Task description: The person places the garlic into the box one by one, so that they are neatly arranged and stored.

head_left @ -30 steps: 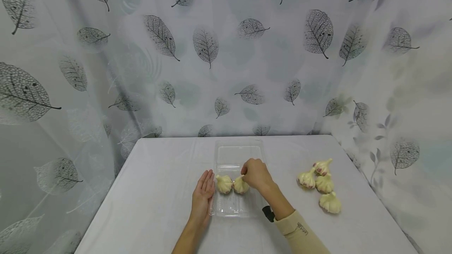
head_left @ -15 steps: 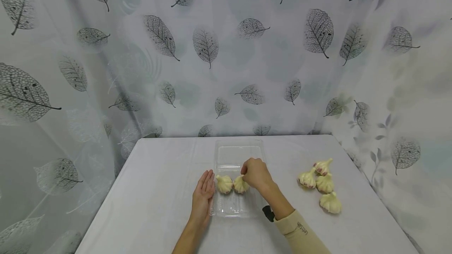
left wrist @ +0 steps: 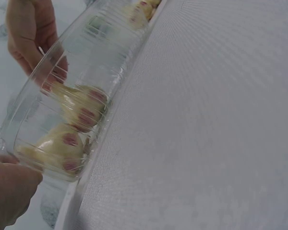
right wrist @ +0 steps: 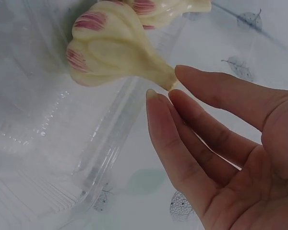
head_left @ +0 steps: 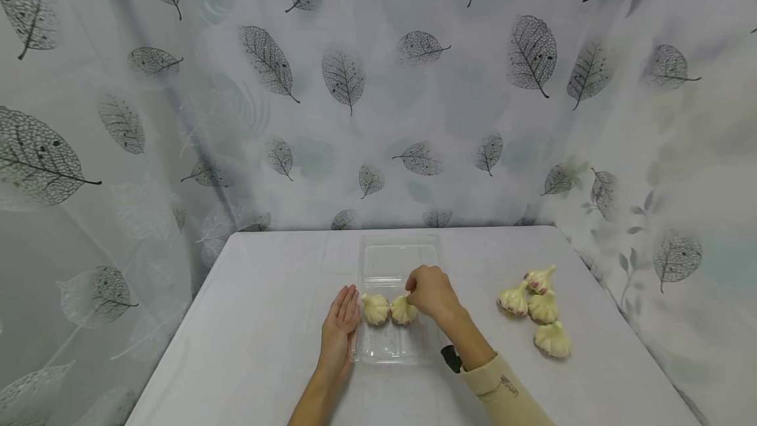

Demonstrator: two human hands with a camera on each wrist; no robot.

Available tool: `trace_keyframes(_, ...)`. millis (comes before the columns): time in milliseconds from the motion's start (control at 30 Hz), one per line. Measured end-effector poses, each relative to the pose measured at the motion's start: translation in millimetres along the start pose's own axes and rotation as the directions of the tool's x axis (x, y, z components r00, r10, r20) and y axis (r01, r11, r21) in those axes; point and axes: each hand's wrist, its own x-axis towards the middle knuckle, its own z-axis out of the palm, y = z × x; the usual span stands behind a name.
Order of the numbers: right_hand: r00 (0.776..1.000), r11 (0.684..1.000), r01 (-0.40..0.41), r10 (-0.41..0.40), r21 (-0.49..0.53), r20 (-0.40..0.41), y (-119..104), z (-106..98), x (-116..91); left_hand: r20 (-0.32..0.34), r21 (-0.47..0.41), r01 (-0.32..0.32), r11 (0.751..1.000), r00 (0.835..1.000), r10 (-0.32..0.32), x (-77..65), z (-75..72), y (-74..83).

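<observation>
Two garlic bulbs sit side by side in the near tray of a clear plastic clamshell container (head_left: 387, 350). My right hand (head_left: 430, 291) pinches the stem tip of the right garlic bulb (right wrist: 117, 48) between thumb and fingertips, as the right wrist view shows. The left garlic bulb (head_left: 375, 309) lies right beside it, held by neither hand. My left hand (head_left: 340, 331) rests along the container's left side with its fingers straight. In the left wrist view both bulbs show through the clear wall, purple-streaked bases toward the tray floor.
Several more garlic bulbs (head_left: 543, 307) lie grouped on the white-covered table (head_left: 266, 321) to the right. The container's lid (head_left: 399, 258) lies folded open toward the back. A leaf-patterned curtain (head_left: 378, 117) hangs behind the table.
</observation>
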Motion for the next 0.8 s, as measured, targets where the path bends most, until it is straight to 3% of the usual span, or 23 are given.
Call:
trace_keyframes(300,0.999,0.999,-0.036,0.036,0.038,-0.012,2,-6,-7,0.009,-0.001,-0.004,1.0,1.0,0.004,-1.0,1.2,0.6)
trace_keyframes(800,0.988,0.994,-0.027,0.043,0.11,-0.149,6,-20,-30,0.021,0.004,-0.003,1.0,1.0,0.003,-2.1,-0.3,0.4)
